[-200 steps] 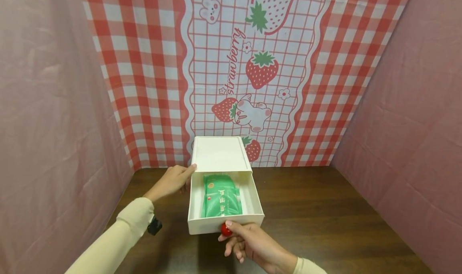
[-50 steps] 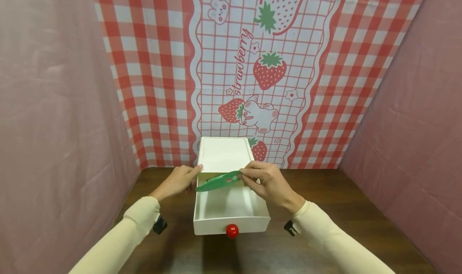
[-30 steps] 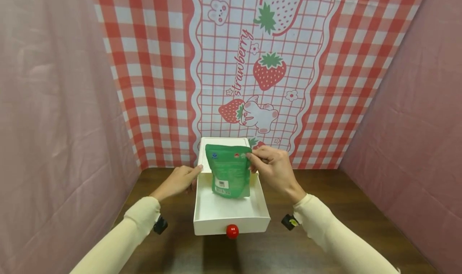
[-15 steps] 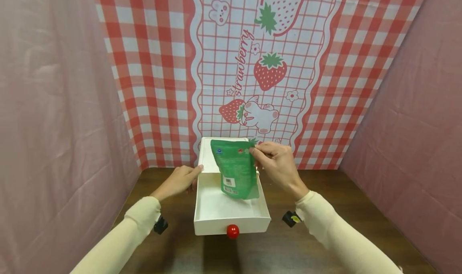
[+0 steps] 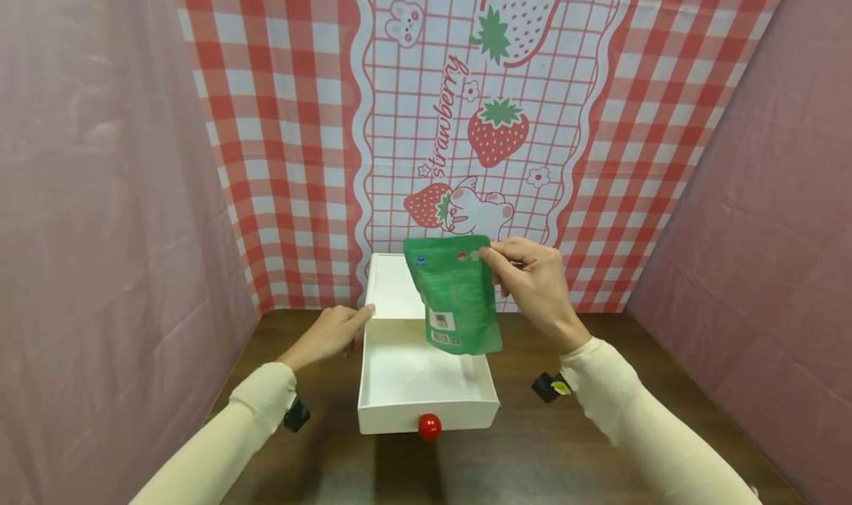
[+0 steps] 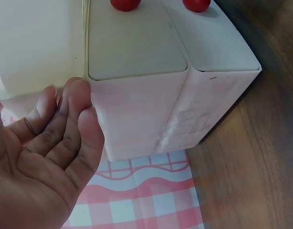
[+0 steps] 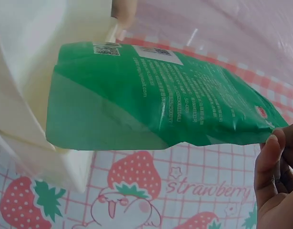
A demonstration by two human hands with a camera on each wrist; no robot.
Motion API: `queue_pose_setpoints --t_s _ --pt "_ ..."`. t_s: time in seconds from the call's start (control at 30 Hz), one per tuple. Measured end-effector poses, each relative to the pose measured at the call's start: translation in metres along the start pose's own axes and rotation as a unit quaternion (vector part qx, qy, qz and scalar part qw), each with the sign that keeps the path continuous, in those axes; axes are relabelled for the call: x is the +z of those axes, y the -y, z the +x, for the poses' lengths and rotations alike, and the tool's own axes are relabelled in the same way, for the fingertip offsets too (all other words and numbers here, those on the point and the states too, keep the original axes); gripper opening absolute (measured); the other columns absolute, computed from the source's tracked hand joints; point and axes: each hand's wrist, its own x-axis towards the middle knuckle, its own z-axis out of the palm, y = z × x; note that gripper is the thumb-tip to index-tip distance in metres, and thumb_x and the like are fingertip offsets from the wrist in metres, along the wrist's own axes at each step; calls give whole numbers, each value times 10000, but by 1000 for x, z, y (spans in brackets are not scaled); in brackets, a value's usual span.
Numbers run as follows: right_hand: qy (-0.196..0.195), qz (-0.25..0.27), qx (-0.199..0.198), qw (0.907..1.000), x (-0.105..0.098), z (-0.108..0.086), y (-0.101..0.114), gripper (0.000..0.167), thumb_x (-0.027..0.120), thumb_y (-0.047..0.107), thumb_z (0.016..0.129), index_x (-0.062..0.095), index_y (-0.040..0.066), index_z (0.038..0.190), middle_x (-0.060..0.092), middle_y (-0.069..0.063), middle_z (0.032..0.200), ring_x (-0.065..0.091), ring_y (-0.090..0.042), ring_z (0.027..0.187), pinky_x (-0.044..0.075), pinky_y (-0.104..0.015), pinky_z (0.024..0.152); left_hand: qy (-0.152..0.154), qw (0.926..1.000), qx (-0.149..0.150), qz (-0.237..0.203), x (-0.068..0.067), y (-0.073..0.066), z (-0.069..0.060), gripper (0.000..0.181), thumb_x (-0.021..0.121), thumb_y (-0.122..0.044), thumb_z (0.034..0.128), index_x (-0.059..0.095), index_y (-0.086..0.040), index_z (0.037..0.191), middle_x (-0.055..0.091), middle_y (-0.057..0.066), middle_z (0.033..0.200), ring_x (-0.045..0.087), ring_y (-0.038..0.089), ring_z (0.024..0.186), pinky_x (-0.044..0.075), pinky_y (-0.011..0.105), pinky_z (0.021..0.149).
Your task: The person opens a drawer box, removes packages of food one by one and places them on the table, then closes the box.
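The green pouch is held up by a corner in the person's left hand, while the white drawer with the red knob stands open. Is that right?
Not quite: the head view shows the right hand pinching the green pouch by a corner; the left hand rests against the white box. The rest holds: the white drawer with the red knob stands open.

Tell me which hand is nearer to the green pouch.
Right. The right hand pinches the green pouch at a top corner; the left hand is apart from it, at the left side of the white drawer unit.
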Motion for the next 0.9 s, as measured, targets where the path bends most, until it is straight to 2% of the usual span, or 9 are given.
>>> queue_pose_setpoints --t_s 0.1,0.33,0.5,0.6,0.8,0.9 --pt "-92 -55 18 9999 -7 1 -1 158 703 193 998 811 91 943 607 -46 736 519 -181 560 428 -246 481 -12 10000 -16 10 0 0 0 699 418 -555 1076 684 -39 687 648 77 621 662 344 581 490 333 495" --pt "-150 -271 134 9994 -24 -1 -4 174 704 208 999 820 96 1063 740 -25 941 577 -160 781 469 -233 618 -31 10000 22 40 -1 0 -1 727 415 -560 1075 687 -15 677 631 38 589 653 301 540 491 332 489" --pt "-159 -426 162 9988 -36 -2 -6 172 705 221 1001 823 107 1053 725 -23 915 554 -163 704 464 -232 548 -48 10000 41 8 -1 -1 -2 712 419 -549 1078 674 -39 651 629 38 587 655 312 546 503 337 492" --pt "-186 -442 166 9987 -43 -3 -8 159 708 200 998 822 96 1036 721 -39 905 554 -151 663 474 -225 542 -44 10000 33 -21 -1 -2 -2 705 416 -548 1079 669 -55 642 630 39 590 652 302 546 510 345 498" --pt "-247 -488 236 9982 -58 -5 -14 144 714 183 993 817 86 1014 677 -73 846 545 -166 619 469 -225 538 -41 10000 -7 -5 0 -3 -3 694 416 -532 1084 667 -69 632 634 38 601 649 291 549 551 444 545" --pt "-305 -509 320 9977 -66 -8 -17 149 713 178 993 814 73 1022 672 -86 846 554 -149 627 491 -221 549 -47 10000 -19 -9 -1 -4 -3 697 414 -532 1085 672 -67 633 638 38 604 639 259 536 549 429 538"
